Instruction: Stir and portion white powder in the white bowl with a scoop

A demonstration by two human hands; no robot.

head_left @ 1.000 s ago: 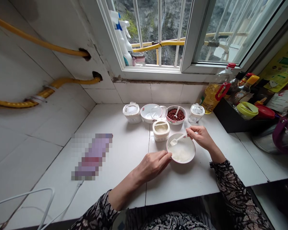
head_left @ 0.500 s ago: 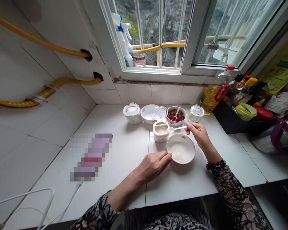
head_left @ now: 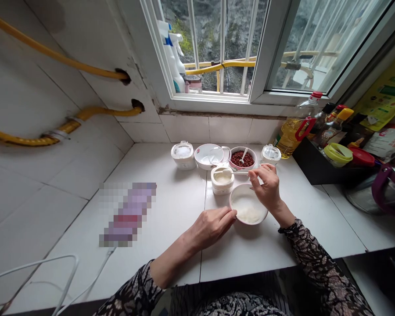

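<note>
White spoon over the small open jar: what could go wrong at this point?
The right hand holds the white spoon by its handle end, bowl at the small open jar, so powder could spill onto the counter. The wrist lies above the white bowl, steadied only at its rim by the left hand; it might tip.

No legible text anywhere

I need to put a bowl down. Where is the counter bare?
Bare tile lies between the blurred patch and the left hand, and right of the right hand up to the dark tray. It is crowded under the window: jars and bowls stand close together.
</note>
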